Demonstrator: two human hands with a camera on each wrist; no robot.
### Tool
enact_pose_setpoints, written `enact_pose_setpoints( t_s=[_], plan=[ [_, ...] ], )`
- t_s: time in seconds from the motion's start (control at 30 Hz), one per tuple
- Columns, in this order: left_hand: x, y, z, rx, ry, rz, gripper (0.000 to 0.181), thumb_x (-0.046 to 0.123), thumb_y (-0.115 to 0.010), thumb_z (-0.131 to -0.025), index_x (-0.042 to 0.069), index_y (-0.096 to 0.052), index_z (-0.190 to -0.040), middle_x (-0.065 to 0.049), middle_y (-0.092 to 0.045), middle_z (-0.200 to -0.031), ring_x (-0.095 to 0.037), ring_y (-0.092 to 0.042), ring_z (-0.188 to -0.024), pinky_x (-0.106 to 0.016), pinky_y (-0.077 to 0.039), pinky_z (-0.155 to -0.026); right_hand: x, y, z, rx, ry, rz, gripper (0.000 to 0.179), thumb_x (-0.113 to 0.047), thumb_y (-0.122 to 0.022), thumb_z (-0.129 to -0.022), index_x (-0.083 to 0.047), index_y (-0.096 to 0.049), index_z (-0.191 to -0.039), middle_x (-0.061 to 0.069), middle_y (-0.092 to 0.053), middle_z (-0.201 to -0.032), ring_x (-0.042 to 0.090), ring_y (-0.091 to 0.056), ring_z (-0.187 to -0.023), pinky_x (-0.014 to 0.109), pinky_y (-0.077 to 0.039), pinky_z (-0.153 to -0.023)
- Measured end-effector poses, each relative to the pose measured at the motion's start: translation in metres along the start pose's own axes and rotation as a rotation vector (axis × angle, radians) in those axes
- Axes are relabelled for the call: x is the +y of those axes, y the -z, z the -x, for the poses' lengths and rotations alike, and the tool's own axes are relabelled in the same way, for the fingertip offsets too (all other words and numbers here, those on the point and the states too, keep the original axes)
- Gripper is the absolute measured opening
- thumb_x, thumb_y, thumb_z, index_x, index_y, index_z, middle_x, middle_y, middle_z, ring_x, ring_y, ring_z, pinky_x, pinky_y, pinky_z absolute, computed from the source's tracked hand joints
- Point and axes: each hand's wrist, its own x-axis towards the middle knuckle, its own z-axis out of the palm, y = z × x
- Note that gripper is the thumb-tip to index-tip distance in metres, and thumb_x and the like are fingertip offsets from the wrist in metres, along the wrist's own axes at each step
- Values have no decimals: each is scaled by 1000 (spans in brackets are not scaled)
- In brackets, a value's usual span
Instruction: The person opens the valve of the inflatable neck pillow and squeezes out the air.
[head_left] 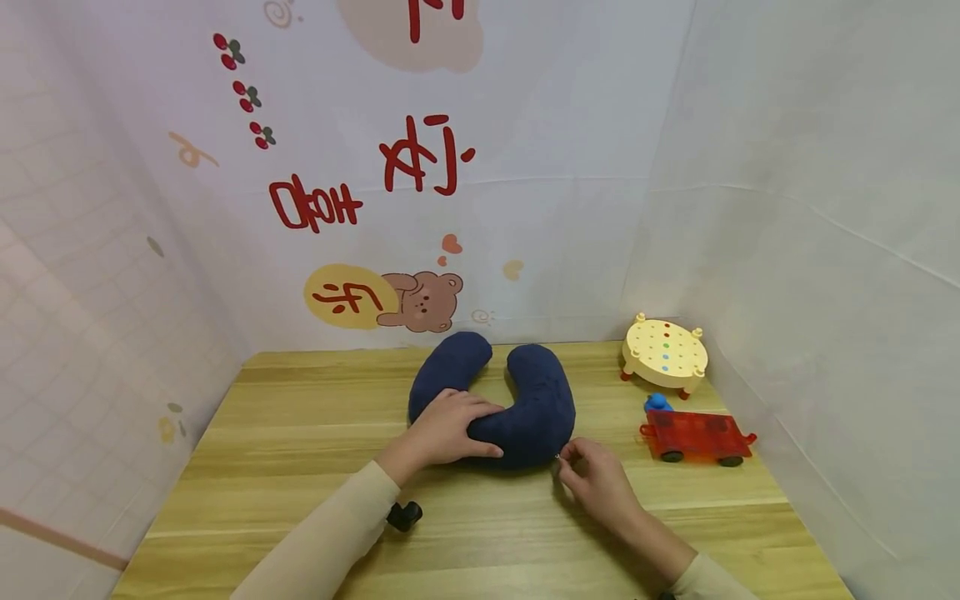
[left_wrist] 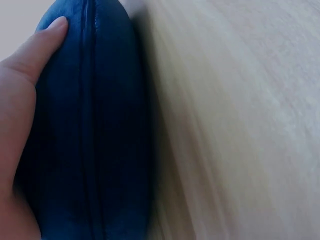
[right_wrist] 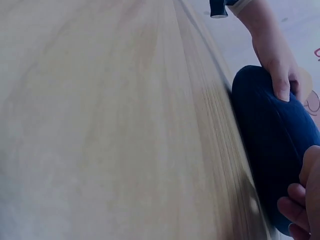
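A navy blue U-shaped neck pillow (head_left: 525, 425) lies on the wooden table, its open end facing the back wall. My left hand (head_left: 450, 425) grips its curved near part, fingers over the top and thumb against the near side. A seam (left_wrist: 88, 100) runs along that side in the left wrist view, below the thumb (left_wrist: 59, 27). At the pillow's near right edge, my right hand (head_left: 596, 483) pinches a small shiny zipper pull (head_left: 558, 457) between thumb and forefinger. In the right wrist view the right fingers (right_wrist: 295, 210) overlap the pillow's side and the pull is hidden.
To the right stand a red toy cart (head_left: 697, 437) with black wheels, a small blue toy piece (head_left: 658, 402) and a yellow dotted toy stool (head_left: 664, 348). White printed curtains (head_left: 540, 275) enclose the back and sides of the table (head_left: 300, 417).
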Motion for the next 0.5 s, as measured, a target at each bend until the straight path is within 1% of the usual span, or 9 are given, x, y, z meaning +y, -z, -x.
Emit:
enact_pose_setpoints(
  t_s=[0.1, 0.23, 0.33, 0.43, 0.5],
  plan=[
    [4, -1, 0, 8, 7, -53, 78, 82, -67, -94, 31, -68, -154, 5, -71, -145, -18, -64, -135, -48, -43, -117, 0, 0, 1, 1, 16, -46, 24, 4, -80, -84, -17, -71, -92, -16, -66, -88, 6, -63, -80, 29, -54, -71],
    [8, -3, -1, 26, 34, -94, 79, 82, -66, -94, 30, -68, -154, 3, -72, -143, -18, -66, -132, -47, -44, -115, 0, -2, 2, -11, 46, -98, 16, 2, -78, -89, -13, -73, -93, -14, -68, -89, 5, -65, -80, 29, -56, -70],
    [11, -7, -3, 37, 67, -111, 79, 82, -66, -94, 31, -67, -155, 4, -72, -143, -18, -66, -132, -47, -44, -115, -2, -4, 1, -7, 55, -116, 20, 5, -80, -89, -14, -73, -93, -14, -69, -89, 3, -65, -80, 30, -57, -68],
    [14, -10, -5, 43, 101, -117, 80, 82, -65, -95, 29, -68, -154, 3, -72, -144, -18, -66, -132, -46, -44, -114, -4, -7, -1, 12, 51, -118, 30, 10, -83, -85, -17, -72, -92, -13, -70, -87, 2, -65, -79, 30, -57, -67],
    [17, -11, -6, 41, 128, -123, 81, 83, -64, -95, 29, -68, -155, 2, -72, -145, -19, -66, -133, -47, -43, -115, -5, -9, -2, 9, 53, -116, 32, 11, -84, -85, -18, -72, -92, -12, -71, -87, 1, -65, -79, 30, -57, -67]
  ],
)
